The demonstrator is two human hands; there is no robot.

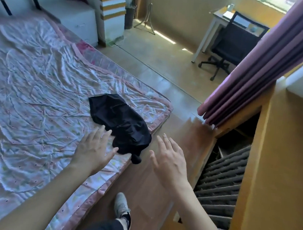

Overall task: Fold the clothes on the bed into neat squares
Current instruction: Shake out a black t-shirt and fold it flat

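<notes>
Crumpled black fabric garment [117,120] near the corner of the wrinkled pink floral quilted bed [40,88] (one bit overhanging). Left hand [93,148], fingers spread, beside it; right hand [169,158] likewise spread, holding nothing.

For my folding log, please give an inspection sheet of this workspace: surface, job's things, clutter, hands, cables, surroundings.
Surface: bed with a wrinkled pink floral cover.
Job's things: one black garment, crumpled near the bed corner, a part hanging over the edge.
Clutter: nothing seen on the bed.
Hands: left hand open at the garment's edge; right hand open over the floor, holding nothing.
Cables: a white cable on the floor by the cabinet.
Surroundings: desk, office chair, purple curtain, wooden floor.
</notes>
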